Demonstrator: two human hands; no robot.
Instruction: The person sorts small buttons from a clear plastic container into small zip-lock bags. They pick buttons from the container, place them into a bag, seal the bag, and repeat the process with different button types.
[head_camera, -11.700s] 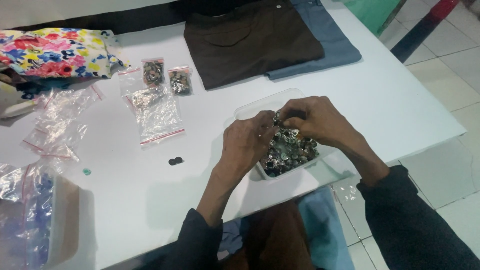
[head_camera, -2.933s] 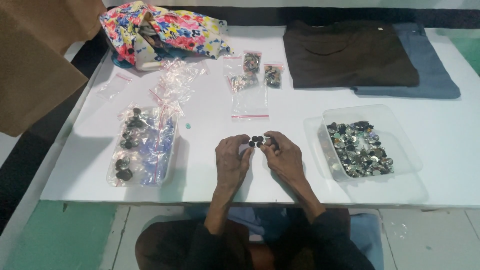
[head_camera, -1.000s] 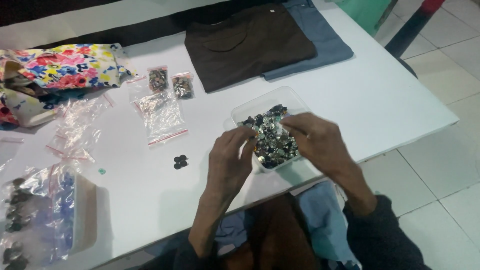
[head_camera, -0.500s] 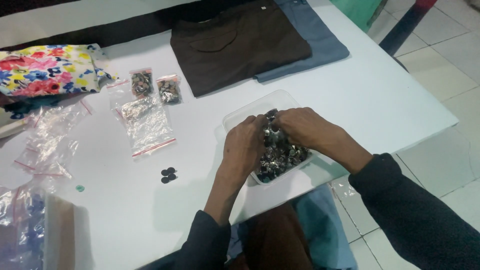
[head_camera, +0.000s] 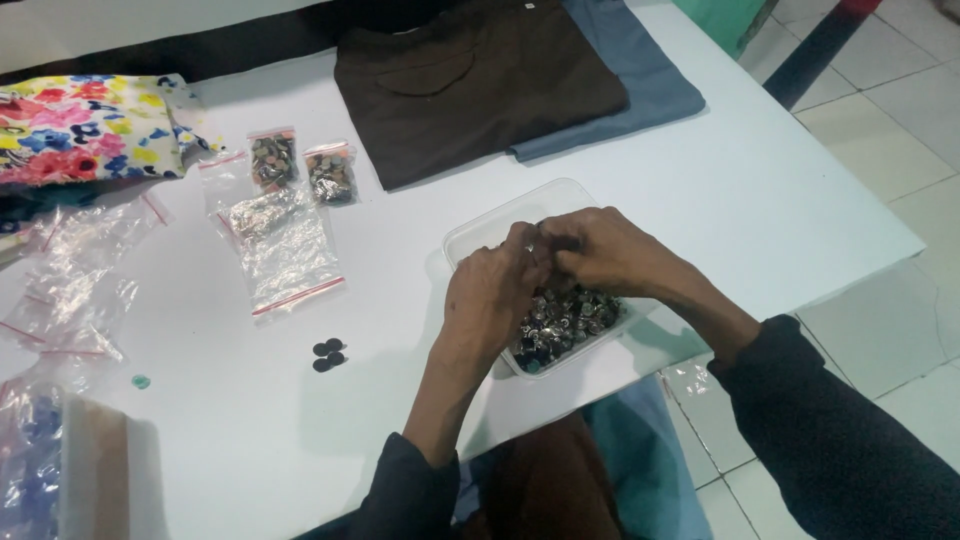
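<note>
Both hands meet over a clear plastic tub (head_camera: 470, 232) near the front edge of the white surface (head_camera: 780, 200). The left hand (head_camera: 492, 292) and right hand (head_camera: 600, 250) have their fingertips drawn together, touching each other above the tub; whatever they pinch is too small and too covered to make out. The hands hide most of the tub's fill, a heap of small, shiny, dark and silvery round buttons (head_camera: 565, 320).

Just left of the tub, three dark round buttons (head_camera: 328, 354) lie loose in a cluster. Farther back lie crinkled clear zip bags with red seal strips (head_camera: 285, 245), and two small packed bags of buttons (head_camera: 300, 168) behind them. A folded brown garment (head_camera: 480, 80) rests on a blue one (head_camera: 640, 75) at the far edge. A floral fabric pouch (head_camera: 90, 125) sits at the far left corner, cut off by the frame. Another bag with blue bits (head_camera: 35, 470) is cropped at the near left corner.
</note>
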